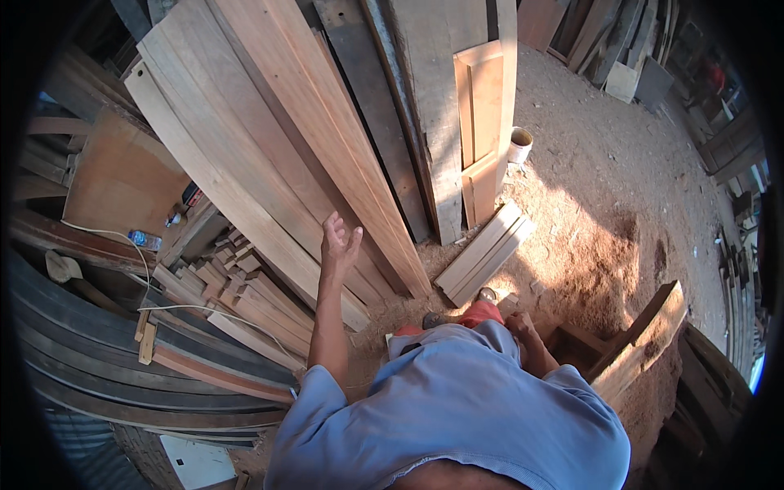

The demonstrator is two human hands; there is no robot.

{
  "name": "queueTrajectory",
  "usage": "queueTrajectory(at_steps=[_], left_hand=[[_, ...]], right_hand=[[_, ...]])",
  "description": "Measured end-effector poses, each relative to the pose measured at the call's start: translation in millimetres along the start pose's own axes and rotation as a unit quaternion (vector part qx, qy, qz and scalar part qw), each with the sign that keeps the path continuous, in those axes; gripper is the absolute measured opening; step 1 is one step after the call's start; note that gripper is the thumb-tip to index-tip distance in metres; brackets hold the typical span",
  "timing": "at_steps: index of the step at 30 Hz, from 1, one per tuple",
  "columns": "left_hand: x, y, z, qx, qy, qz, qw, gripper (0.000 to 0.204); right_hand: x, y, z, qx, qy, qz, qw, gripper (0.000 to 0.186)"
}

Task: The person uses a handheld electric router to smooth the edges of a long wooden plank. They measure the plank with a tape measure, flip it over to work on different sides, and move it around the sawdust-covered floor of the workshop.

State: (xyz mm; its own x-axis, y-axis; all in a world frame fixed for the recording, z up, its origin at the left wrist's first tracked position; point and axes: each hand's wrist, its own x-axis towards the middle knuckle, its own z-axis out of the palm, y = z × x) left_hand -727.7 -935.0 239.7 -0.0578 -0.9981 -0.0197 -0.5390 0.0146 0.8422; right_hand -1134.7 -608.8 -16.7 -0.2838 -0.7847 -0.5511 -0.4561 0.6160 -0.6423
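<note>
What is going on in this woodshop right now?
A person in a blue shirt stands among timber. The left hand is raised, open, close to the long leaning planks; whether it touches them is unclear. The right hand rests low by a wooden frame piece. Sawdust covers the floor.

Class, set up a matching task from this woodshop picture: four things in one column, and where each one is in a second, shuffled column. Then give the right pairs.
Things:
1. Left hand
2. Right hand
3. Small tub
4. Plastic bottle

Places:
A. On the sandy floor beside the leaning panel
B. Raised, open, in front of the long leaning planks
C. Far left, on a dark beam by the white cable
D. Low, beside the blue shirt, next to a wooden frame

Pairs: 1-B, 2-D, 3-A, 4-C
</note>
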Motion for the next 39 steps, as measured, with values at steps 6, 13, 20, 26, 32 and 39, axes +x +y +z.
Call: queueTrajectory(at_steps=[6,13,20,26,32,39], left_hand=[[118.0,108.0,-42.2,0.113,0.140,0.048,0.982,0.114],[201.9,153.1,-29.3,0.048,0.198,0.063,0.977,0.118],[192.5,150.0,-20.1,0.070,0.244,0.076,0.964,0.095],[191.6,143.3,-30.3,0.028,0.234,0.140,0.962,0.085],[142.8,154.1,-44.1,0.153,0.307,0.079,0.936,0.078],[32.3,113.5,-59.8,-0.055,0.326,0.167,0.929,0.087]], right_hand=[[50.3,-32.5,-29.7,0.092,-0.019,0.041,0.995,0.021],[19.8,-24.4,-74.1,0.245,0.083,0.092,0.962,0.020],[-26.4,57.7,-71.3,0.107,0.063,0.071,0.990,0.018],[4.0,6.2,-63.9,0.120,0.017,0.106,0.987,0.020],[51.2,-55.5,-82.3,0.146,0.038,0.008,0.989,0.029],[63.8,-53.2,-79.2,0.095,0.046,0.001,0.994,0.030]])
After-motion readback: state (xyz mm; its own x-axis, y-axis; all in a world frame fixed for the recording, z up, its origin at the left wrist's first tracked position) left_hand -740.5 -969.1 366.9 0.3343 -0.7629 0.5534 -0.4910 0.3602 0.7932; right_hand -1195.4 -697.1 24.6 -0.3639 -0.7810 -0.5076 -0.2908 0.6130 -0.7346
